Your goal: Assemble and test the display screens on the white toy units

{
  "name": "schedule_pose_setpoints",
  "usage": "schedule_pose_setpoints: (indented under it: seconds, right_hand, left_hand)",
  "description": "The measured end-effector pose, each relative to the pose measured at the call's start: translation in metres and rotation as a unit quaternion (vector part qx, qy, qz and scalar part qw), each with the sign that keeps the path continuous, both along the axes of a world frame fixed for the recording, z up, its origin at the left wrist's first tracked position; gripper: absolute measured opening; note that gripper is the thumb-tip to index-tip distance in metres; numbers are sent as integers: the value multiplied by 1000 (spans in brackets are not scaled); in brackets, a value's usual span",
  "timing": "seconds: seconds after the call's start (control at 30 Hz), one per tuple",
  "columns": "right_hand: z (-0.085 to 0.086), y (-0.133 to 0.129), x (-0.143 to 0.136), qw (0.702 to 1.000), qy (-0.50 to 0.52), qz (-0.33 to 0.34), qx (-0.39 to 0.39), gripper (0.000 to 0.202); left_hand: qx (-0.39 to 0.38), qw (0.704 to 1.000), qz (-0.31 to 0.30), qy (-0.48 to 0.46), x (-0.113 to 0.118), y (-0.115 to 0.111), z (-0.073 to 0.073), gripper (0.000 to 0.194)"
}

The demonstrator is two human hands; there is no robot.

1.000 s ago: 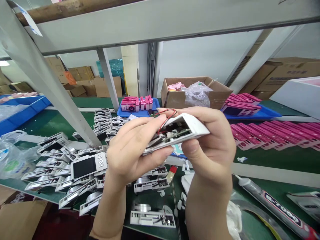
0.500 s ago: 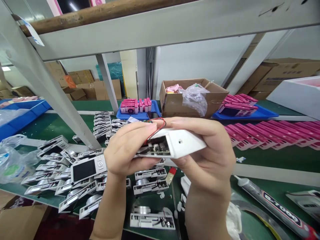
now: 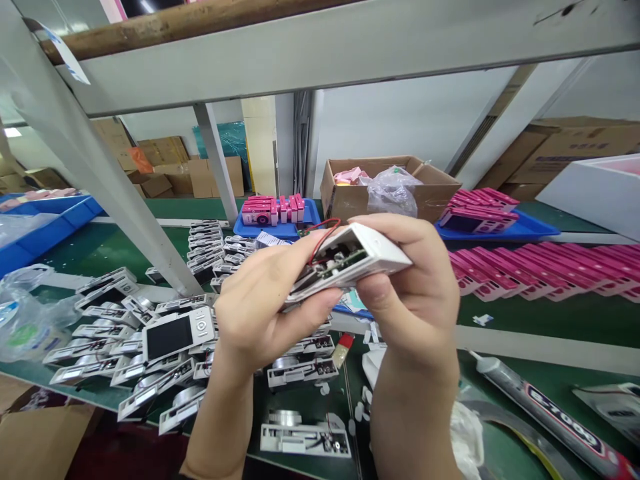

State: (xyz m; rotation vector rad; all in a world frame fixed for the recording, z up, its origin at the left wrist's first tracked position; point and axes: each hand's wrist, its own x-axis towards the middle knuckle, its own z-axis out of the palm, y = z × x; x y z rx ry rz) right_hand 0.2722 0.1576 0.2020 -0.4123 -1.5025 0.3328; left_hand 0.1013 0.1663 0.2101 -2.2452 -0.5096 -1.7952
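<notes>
Between both hands, raised above the bench, is a white camera casing [image 3: 387, 248]. One side of it is open, showing a green circuit board with a red and black wire looping out. My left hand [image 3: 270, 293] grips its left end, thumb below and fingers over the top. My right hand [image 3: 413, 287] pinches the right end, thumb at the lower edge. Below my hands, a similar open camera part [image 3: 305, 440] with a round lens lies on the bench. A white camera [image 3: 173, 337] with a dark screen and buttons rests on the pile at left.
Several pink cameras [image 3: 545, 270] stand in a row at right. A glue tube [image 3: 540, 407] marked E-7069 lies at lower right. Behind are a cardboard box [image 3: 350, 200] and a blue tray [image 3: 313, 213] with pink cameras. A metal frame post [image 3: 135, 193] slants at left.
Both hands have tilted the camera casing, its right end now higher, so more of its open side and circuit board shows. Both hands keep their hold.
</notes>
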Motion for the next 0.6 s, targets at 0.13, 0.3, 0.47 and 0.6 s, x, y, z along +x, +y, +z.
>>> schedule_pose_setpoints:
  seconds: [0.13,0.3,0.47,0.6]
  right_hand:
    - [-3,2,1,999,9,35,-24,44]
    - [-4,-1,6,997,-25,34,-61,59]
    - [-4,-7,10,992,-58,63,-95,57]
    - [-5,-7,12,989,-67,94,-96,67]
  left_hand:
    - [-48,998,27,-14,7,-14,1,34]
    - [-110,993,31,-17,5,-24,2,33]
    - [-240,969,10,-61,1,-28,3,33]
    - [-307,944,-47,-111,-1,-27,4,28]
